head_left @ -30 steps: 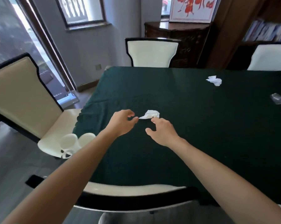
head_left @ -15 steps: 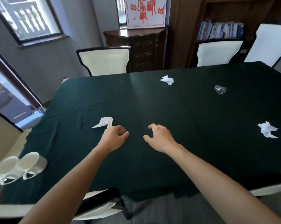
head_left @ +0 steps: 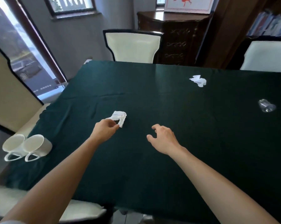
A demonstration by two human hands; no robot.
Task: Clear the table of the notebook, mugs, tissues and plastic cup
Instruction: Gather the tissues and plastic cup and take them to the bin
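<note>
I'm on the tissues now. My left hand (head_left: 105,130) is pinching the near corner of the closest tissue (head_left: 118,118), thumb and forefinger pressed together on it; the rest of it looks to lie on the green table (head_left: 152,167), though I can't tell whether it has begun to lift. My right hand (head_left: 163,139) hovers just right of it, empty, fingers loosely curled and apart.

Another tissue (head_left: 199,80) lies far right, well apart from me, and the crushed plastic cup (head_left: 266,106) sits further right, near the edge of view. The two mugs (head_left: 27,147) lie on their sides, touching, at the near left edge of the table. No notebook shows anywhere in view.

Next, I judge, I lift this tissue clear with the left, keeping the pinch firm since the paper is light and may slip or tear. My free right hand should reach far for the other tissue, then the cup; that one is thin and clear, so a gentle grip round its body will do
</note>
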